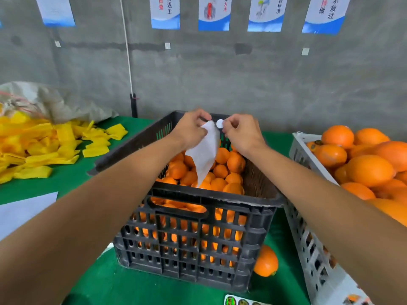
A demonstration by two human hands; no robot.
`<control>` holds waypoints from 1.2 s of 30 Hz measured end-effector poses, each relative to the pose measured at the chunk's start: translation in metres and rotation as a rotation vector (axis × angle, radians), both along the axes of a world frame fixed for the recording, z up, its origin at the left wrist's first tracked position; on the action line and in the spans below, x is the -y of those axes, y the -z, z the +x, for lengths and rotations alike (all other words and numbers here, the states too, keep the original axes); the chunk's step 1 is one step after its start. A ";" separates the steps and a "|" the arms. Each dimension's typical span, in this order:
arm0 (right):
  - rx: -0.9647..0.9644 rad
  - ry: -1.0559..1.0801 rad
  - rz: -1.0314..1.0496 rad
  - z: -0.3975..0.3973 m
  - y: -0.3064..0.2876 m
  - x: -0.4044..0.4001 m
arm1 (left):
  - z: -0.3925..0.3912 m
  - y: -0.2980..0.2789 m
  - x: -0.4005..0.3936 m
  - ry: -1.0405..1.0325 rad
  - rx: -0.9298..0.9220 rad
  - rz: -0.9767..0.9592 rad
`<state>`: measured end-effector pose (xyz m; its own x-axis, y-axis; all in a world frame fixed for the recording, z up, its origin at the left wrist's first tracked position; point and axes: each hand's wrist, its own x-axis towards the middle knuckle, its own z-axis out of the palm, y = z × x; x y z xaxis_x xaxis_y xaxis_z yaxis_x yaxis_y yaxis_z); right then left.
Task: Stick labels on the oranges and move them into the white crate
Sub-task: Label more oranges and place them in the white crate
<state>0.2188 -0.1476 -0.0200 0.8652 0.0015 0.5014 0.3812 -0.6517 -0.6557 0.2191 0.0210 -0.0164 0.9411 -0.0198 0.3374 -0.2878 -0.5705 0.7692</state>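
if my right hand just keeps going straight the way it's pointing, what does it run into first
Most likely the left hand: the right hand, pinching a round white sticker, points left at it and the white backing paper. Depth is hard to judge.

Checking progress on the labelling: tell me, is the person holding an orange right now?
No: the left hand holds a white backing sheet and the right hand pinches a round label.
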 end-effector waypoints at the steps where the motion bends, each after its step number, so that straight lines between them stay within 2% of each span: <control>1: -0.019 -0.006 -0.023 -0.003 0.000 0.000 | 0.003 0.003 -0.004 -0.046 -0.024 0.059; 3: -0.077 -0.084 -0.180 -0.010 0.002 -0.005 | 0.008 0.007 -0.013 -0.155 -0.080 0.141; 6: -0.239 -0.378 -0.557 -0.029 0.006 -0.022 | 0.010 0.012 -0.022 -0.281 -0.125 0.213; 8: -0.342 -0.506 -0.726 -0.037 0.007 -0.036 | 0.012 0.011 -0.024 -0.316 -0.117 0.236; 12: -0.440 -0.583 -0.824 -0.043 0.005 -0.062 | 0.013 0.012 -0.022 -0.319 -0.116 0.263; 17: -0.498 -0.574 -1.279 -0.055 0.013 -0.076 | 0.009 0.009 -0.021 -0.292 -0.113 0.282; 27: -0.689 -0.438 -1.042 -0.050 0.016 -0.058 | 0.010 0.006 -0.020 -0.300 -0.091 0.267; 32: -0.701 -0.497 -0.990 -0.055 0.000 -0.047 | 0.013 0.007 -0.020 -0.304 -0.091 0.256; 36: -0.761 -0.509 -1.029 -0.053 0.005 -0.048 | 0.014 0.008 -0.019 -0.280 -0.104 0.252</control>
<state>0.1660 -0.0996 -0.0251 0.7154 0.4764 -0.5112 0.4898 -0.8636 -0.1195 0.2330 0.0397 -0.0241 0.9508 0.1729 0.2569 -0.0214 -0.7909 0.6116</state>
